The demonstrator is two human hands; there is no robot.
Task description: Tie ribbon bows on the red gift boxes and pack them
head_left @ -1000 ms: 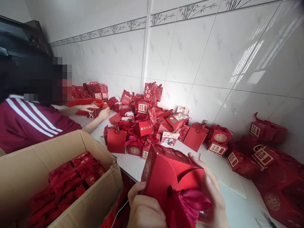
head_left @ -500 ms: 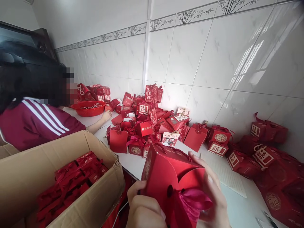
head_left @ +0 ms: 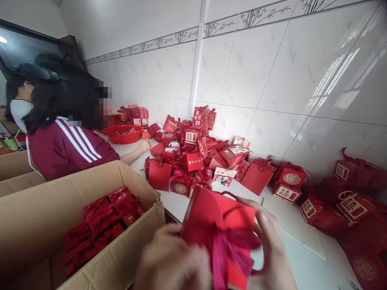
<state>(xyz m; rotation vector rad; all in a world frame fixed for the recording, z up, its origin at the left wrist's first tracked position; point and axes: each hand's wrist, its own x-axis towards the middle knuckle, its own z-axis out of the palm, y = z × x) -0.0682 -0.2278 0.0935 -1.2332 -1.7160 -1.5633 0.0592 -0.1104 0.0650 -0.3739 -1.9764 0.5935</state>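
Note:
A red paper gift box [head_left: 201, 219] with a magenta ribbon bow [head_left: 231, 247] is held up in front of me, its bow side tilted toward the camera. My right hand [head_left: 273, 241] grips its right side, thumb along the edge, and a loop of red cord shows beside the palm. Smeared by motion, my left hand [head_left: 178, 257] is at the box's lower left; I cannot tell whether its fingers touch the box.
Left of me, a cardboard carton [head_left: 111, 249] holds several small red boxes [head_left: 102, 219]. A heap of red gift boxes [head_left: 190, 161] covers the white table [head_left: 305, 262] by the tiled wall. A person in a maroon sleeve [head_left: 81, 149] sits near a red basin [head_left: 122, 137]; another person [head_left: 21, 104] is behind.
The box has turned so its bow faces me more squarely. My left hand has shifted down and left and become blurred. The view has swung left, showing a second person.

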